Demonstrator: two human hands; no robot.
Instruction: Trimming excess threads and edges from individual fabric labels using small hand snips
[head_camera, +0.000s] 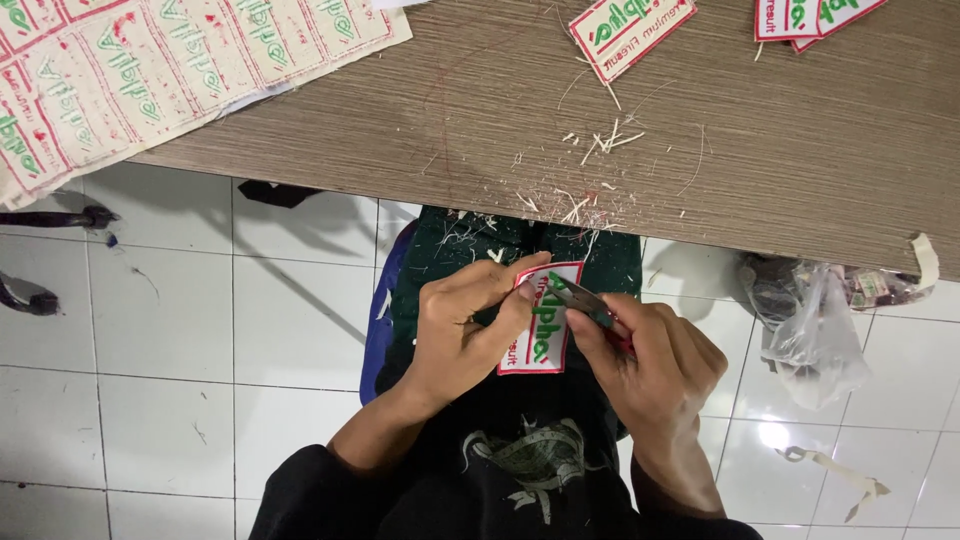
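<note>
My left-hand fingers (500, 285) pinch the edge of a white embroidered patch (541, 325) with a red border and green lettering, held over my lap just below the desk (800, 150) edge. Right of it, my right hand (650, 365) fingers close around small metal snips (580, 298) whose blades touch the patch's top. Thread clippings (600, 140) litter the desk above.

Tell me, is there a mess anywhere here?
Yes. Pale thread and fabric snippings lie scattered over the brown wood-grain table near its front edge, and some have landed on the dark green cloth on the person's lap. A cream offcut strip lies on the white tiled floor.
</note>
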